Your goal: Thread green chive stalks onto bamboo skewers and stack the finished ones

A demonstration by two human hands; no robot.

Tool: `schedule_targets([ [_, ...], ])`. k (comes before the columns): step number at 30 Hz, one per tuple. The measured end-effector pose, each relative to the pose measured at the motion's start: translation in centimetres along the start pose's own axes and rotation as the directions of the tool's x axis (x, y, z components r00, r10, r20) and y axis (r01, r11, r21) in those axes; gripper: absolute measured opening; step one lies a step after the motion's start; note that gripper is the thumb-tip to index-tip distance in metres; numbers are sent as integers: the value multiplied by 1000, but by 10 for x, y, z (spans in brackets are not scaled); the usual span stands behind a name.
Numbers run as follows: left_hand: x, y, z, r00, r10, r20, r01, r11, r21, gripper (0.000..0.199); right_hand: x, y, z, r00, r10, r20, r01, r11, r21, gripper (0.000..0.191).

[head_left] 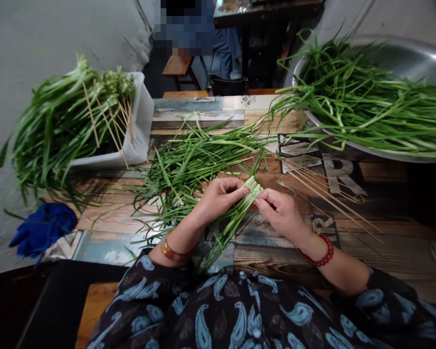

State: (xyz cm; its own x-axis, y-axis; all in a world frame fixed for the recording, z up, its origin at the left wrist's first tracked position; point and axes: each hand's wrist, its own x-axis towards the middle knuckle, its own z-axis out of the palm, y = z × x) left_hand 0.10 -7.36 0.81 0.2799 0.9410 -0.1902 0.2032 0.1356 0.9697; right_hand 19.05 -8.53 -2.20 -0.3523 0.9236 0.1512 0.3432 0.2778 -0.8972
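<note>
A small bundle of Chinese chives (241, 206) is held over the table, pale cut ends up and green leaves trailing toward my body. My left hand (223, 194) is closed round it, thumb across the stalks just below the ends. From the right, the fingers of my right hand (278, 208) pinch at the bundle's edge; a thin skewer seems to run under this hand. Just beyond both hands lies a loose pile of chives (203, 155). Several bamboo skewers (334, 198) lie on the table to the right of my right hand.
A white plastic tub (141, 121) at left holds skewered chive bundles (69, 106). At right stands a large steel basin (417, 60) heaped with chives (366, 106). A blue glove (45, 228) lies at the table's left edge. A person (199, 29) and a wooden stool (178, 65) are beyond the table.
</note>
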Motion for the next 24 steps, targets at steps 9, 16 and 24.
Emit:
schedule_targets([
  [9,37,-6,-33,944,253,-212,-126,868,480,26,2,9,5,996,-38,-82,41,999,35,21],
  [16,78,-5,-19,950,313,-3,-114,356,928,20,4,11,8,987,-101,-127,105,994,28,21],
  [24,72,-1,-16,926,375,-39,-67,265,962,17,6,11,11,974,-153,-164,155,988,-2,23],
])
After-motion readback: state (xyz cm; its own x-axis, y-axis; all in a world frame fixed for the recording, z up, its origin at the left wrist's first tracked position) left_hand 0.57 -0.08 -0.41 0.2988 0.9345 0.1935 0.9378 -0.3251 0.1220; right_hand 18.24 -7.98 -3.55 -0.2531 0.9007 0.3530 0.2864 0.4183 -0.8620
